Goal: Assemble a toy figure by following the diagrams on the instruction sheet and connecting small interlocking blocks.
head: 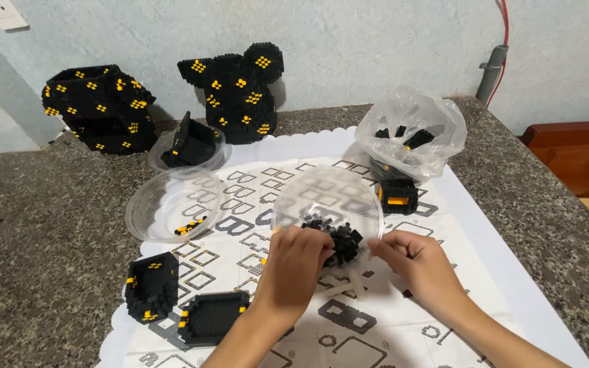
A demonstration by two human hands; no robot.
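A clear plastic bowl (328,194) is tilted toward me, and a pile of small black bricks (339,240) lies at its lower lip. My left hand (294,266) rests on the left of that pile, fingers curled down onto the bricks. My right hand (417,262) is at the bowl's right rim, its fingertips pinched close to the pile. Whether either hand grips a brick is hidden by the fingers.
A second clear bowl (165,201) holds a few yellow bricks. A third bowl (189,146) holds a black built piece. Black-and-yellow builds stand at the wall (100,108) (240,92) and near me (151,286) (213,317). A plastic bag (410,129) and small cube (398,195) sit right.
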